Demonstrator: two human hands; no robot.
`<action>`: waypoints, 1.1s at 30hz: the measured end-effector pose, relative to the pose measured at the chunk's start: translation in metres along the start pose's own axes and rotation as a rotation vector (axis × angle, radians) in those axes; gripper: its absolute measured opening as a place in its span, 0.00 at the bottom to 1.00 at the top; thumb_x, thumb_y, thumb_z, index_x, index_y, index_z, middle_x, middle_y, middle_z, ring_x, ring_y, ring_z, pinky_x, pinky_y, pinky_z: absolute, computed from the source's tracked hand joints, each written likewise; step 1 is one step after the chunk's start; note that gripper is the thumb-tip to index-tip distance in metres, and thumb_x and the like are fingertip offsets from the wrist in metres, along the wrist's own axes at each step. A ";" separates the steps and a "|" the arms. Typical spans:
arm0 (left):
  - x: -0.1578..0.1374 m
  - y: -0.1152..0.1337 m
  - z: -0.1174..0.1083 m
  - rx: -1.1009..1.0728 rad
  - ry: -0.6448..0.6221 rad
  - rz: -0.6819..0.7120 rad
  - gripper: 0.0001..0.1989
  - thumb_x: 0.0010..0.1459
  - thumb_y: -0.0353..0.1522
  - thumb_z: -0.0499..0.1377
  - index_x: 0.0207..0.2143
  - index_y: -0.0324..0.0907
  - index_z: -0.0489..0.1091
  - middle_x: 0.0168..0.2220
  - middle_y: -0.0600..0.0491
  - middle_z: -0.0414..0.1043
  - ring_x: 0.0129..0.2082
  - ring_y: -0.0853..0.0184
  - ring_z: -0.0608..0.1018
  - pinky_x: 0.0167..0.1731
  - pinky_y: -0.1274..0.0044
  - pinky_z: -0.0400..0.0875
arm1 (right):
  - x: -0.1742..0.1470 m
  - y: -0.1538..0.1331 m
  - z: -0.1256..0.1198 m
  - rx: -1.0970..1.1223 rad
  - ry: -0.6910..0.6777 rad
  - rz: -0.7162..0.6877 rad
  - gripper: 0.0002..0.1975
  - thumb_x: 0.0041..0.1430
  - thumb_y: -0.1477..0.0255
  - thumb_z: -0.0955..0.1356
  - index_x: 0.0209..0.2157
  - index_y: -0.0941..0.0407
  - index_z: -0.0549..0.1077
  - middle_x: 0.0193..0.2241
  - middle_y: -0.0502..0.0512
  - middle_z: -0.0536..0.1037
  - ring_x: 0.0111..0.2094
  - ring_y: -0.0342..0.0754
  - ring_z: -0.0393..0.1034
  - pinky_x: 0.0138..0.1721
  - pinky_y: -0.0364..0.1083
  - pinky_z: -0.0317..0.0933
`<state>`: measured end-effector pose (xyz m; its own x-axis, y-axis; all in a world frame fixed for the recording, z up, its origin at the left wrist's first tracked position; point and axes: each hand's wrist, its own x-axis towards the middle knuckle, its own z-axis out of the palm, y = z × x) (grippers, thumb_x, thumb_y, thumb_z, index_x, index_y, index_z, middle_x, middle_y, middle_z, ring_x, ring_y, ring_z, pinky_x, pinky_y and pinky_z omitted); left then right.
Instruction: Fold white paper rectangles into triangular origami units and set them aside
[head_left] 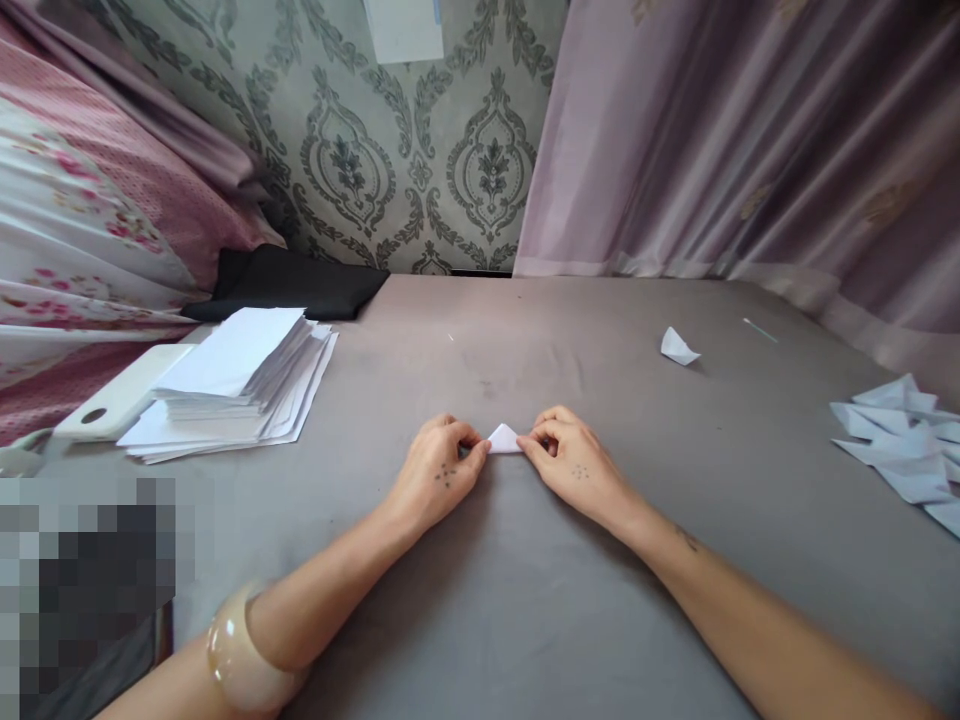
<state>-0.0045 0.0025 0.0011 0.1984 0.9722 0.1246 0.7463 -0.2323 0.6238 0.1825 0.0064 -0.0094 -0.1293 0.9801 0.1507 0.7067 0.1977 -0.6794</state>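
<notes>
A small folded white paper [504, 438], triangular at the top, lies at the middle of the grey-covered table. My left hand [441, 468] pinches its left corner between thumb and fingers. At the opposite corner, my right hand [574, 462] grips the paper in the same way. Both hands rest close to the table surface, and the fingertips hide the paper's two ends. A pale bangle [244, 650] circles my left forearm.
Stacked white paper sheets [232, 365] stand at the left, beside a white board with a hole [124, 395]. Folded white paper pieces [900, 440] are heaped at the right edge. One folded piece [679, 347] sits apart. Behind them, a black cloth [292, 283] and curtains [675, 140] border the table.
</notes>
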 end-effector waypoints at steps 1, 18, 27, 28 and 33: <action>0.000 0.000 0.000 0.000 0.003 -0.009 0.09 0.55 0.33 0.57 0.27 0.40 0.74 0.30 0.49 0.72 0.29 0.66 0.73 0.31 0.74 0.67 | 0.001 0.000 0.001 -0.003 0.009 -0.001 0.10 0.55 0.69 0.67 0.21 0.56 0.72 0.33 0.52 0.72 0.26 0.41 0.65 0.32 0.44 0.60; 0.004 -0.003 0.007 0.013 -0.006 -0.023 0.09 0.56 0.33 0.56 0.26 0.39 0.70 0.33 0.49 0.68 0.33 0.64 0.72 0.35 0.70 0.69 | 0.007 0.001 0.000 -0.005 -0.041 0.077 0.12 0.54 0.68 0.68 0.20 0.55 0.72 0.32 0.52 0.73 0.26 0.42 0.67 0.30 0.44 0.59; 0.007 -0.003 0.006 0.035 -0.026 -0.027 0.09 0.55 0.34 0.56 0.24 0.39 0.70 0.31 0.49 0.68 0.30 0.65 0.72 0.33 0.72 0.69 | 0.007 0.002 0.001 -0.041 -0.043 0.064 0.13 0.55 0.66 0.67 0.19 0.55 0.71 0.32 0.52 0.72 0.24 0.41 0.66 0.28 0.44 0.57; 0.007 -0.003 0.005 0.036 -0.035 -0.032 0.10 0.55 0.34 0.57 0.24 0.39 0.70 0.31 0.49 0.68 0.30 0.66 0.72 0.32 0.72 0.69 | 0.007 0.002 0.001 -0.047 -0.046 0.067 0.13 0.55 0.66 0.67 0.19 0.55 0.71 0.32 0.52 0.72 0.25 0.41 0.66 0.28 0.44 0.57; 0.007 -0.006 0.005 0.077 -0.047 -0.010 0.07 0.56 0.35 0.56 0.30 0.40 0.70 0.34 0.50 0.68 0.31 0.65 0.73 0.32 0.73 0.69 | 0.011 0.003 -0.003 -0.049 -0.093 0.095 0.13 0.54 0.64 0.68 0.20 0.55 0.73 0.33 0.52 0.71 0.27 0.42 0.67 0.30 0.44 0.58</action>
<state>-0.0042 0.0104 -0.0056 0.2189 0.9724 0.0814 0.7949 -0.2261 0.5630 0.1858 0.0180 -0.0075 -0.1222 0.9923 0.0186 0.7515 0.1047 -0.6514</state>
